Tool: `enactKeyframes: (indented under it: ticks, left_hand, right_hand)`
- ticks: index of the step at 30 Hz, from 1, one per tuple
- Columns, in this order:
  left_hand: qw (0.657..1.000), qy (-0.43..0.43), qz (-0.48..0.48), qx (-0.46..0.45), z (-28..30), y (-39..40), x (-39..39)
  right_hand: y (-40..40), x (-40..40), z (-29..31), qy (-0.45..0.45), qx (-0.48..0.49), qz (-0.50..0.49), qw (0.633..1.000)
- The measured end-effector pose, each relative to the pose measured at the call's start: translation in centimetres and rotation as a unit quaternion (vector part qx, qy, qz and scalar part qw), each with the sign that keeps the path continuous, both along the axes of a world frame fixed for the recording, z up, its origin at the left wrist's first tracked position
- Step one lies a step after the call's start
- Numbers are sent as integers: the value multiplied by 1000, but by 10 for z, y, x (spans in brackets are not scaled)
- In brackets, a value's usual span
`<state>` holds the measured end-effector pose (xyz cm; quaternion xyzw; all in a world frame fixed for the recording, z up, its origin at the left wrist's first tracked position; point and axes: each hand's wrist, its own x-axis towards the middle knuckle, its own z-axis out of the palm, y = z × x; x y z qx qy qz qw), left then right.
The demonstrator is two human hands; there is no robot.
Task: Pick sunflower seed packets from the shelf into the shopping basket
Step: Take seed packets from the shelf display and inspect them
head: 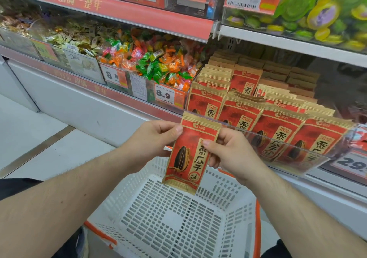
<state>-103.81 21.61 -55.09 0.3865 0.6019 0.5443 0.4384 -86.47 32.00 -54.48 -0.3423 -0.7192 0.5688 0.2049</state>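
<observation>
A red and tan sunflower seed packet hangs upright over the white slotted shopping basket. My left hand pinches its upper left edge, thumb on the front. My right hand grips its right edge, thumb across the printed face. The basket below holds nothing that I can see. More packets of the same kind stand in rows on the shelf behind a clear plastic lip, to the right of and above my hands.
Bins of wrapped candies fill the shelf to the left, with price tags along the front. A white cabinet front runs below. Green and yellow sweets sit on the upper right shelf. The basket has orange handles.
</observation>
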Motion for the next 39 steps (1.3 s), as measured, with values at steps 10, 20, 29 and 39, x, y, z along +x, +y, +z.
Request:
enactKeyframes:
  ticks: [10,20,29,39]
  left_hand:
    - [996,79,14,28,29,17,17]
    - [988,138,18,63,91,68,38]
    - [933,315,133,113,94,101,37]
    - [764,637,-98,30,88,133,33]
  right_hand:
    - [1,32,45,52,-56,-42,996]
    - [25,49,96,161,-177,-190,952]
    - [76,61,132,286,-47,-251,924]
    - [118,44,119,62,135,-226,963]
